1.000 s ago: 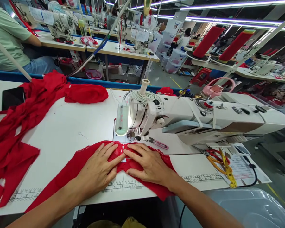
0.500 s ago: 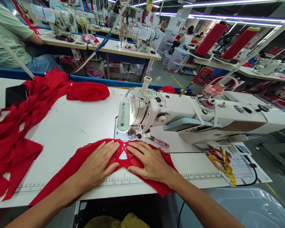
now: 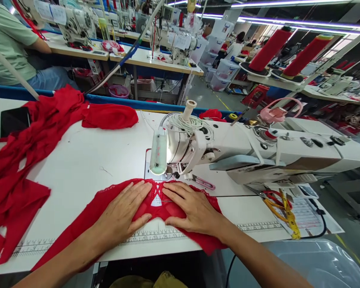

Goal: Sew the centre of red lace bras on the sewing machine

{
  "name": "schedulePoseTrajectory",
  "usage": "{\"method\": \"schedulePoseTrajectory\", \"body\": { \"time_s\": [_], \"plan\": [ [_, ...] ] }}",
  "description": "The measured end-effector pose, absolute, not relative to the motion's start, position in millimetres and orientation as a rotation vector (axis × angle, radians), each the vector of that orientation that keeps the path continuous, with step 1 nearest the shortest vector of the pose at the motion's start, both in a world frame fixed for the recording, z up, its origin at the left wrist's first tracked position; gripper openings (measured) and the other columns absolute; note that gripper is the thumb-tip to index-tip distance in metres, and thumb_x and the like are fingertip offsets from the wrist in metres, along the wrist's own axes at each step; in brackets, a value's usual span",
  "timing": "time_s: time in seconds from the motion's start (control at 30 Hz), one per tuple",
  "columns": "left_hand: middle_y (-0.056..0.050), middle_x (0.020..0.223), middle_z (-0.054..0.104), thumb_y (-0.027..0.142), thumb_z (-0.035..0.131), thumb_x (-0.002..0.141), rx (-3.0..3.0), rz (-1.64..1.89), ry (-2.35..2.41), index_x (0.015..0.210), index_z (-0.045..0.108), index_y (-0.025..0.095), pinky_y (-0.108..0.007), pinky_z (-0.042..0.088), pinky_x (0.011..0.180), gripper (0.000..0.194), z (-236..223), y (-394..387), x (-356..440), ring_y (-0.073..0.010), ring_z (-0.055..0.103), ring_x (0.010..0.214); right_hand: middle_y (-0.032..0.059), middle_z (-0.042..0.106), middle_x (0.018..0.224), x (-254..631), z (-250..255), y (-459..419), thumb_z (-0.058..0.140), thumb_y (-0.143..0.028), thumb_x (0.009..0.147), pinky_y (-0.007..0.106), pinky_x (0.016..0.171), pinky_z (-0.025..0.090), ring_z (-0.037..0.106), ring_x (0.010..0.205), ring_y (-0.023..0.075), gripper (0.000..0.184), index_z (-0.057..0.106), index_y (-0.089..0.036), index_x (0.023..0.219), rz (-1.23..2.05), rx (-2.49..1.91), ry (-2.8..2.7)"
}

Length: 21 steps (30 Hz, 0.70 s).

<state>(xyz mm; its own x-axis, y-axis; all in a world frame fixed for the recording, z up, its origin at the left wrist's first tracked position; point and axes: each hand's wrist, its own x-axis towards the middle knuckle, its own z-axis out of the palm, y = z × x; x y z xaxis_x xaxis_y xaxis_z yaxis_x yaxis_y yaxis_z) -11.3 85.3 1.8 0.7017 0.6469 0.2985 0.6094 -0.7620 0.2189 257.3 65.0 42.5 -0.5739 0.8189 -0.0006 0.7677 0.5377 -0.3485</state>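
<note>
A red lace-edged garment piece lies spread on the white sewing table, with a small triangular opening at its middle. My left hand rests flat on the cloth left of that opening, fingers stretched out. On the opposite side, my right hand presses flat on the same cloth, its fingers also extended. Just beyond the fingertips stands the sewing machine, its needle area lit and partly hidden behind a pale green guard. Pink-handled thread snips lie beside the machine's foot.
A heap of red fabric covers the table's left side, near a black phone. Scissors and a yellow tape measure lie on papers at right. A clear plastic bin stands below. Across the aisle sits another person.
The view has shifted slightly, so the table and machine appear a little lower. Both hands remain flat on the red garment piece, with no clear movement over it.
</note>
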Motion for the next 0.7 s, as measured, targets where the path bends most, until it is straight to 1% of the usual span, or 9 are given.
{"method": "schedulePoseTrajectory", "body": {
  "time_s": [0.3, 0.53, 0.7],
  "plan": [
    [-0.01, 0.154, 0.048, 0.047, 0.049, 0.1, 2.774, 0.562, 1.043, 0.159, 0.018, 0.021, -0.047, 0.038, 0.117, 0.072, 0.3, 84.4, -11.5, -0.0271, 0.047, 0.14, 0.0087, 0.046, 0.154, 258.6, 39.5, 64.4, 0.067, -0.063, 0.085, 0.045, 0.091, 0.057, 0.045, 0.137, 0.0325, 0.078, 0.046, -0.023, 0.148, 0.464, -1.372, -2.621],
    [-0.012, 0.153, 0.049, 0.048, 0.046, 0.101, 2.829, 0.55, 1.047, 0.159, 0.016, 0.018, -0.047, 0.042, 0.114, 0.072, 2.0, 84.9, -10.8, -0.0272, 0.048, 0.14, 0.0105, 0.048, 0.152, 259.0, 40.0, 65.3, 0.069, -0.062, 0.085, 0.045, 0.094, 0.056, 0.045, 0.137, 0.0323, 0.078, 0.048, -0.021, 0.147, 0.477, -1.347, -2.602],
    [-0.011, 0.152, 0.049, 0.047, 0.048, 0.1, 2.825, 0.563, 1.04, 0.159, 0.016, 0.019, -0.047, 0.042, 0.114, 0.073, 0.6, 85.4, -10.7, -0.0273, 0.048, 0.14, 0.0105, 0.048, 0.152, 258.3, 40.6, 65.7, 0.069, -0.062, 0.084, 0.046, 0.096, 0.056, 0.045, 0.138, 0.0318, 0.078, 0.048, -0.021, 0.147, 0.479, -1.342, -2.598]
  ]
}}
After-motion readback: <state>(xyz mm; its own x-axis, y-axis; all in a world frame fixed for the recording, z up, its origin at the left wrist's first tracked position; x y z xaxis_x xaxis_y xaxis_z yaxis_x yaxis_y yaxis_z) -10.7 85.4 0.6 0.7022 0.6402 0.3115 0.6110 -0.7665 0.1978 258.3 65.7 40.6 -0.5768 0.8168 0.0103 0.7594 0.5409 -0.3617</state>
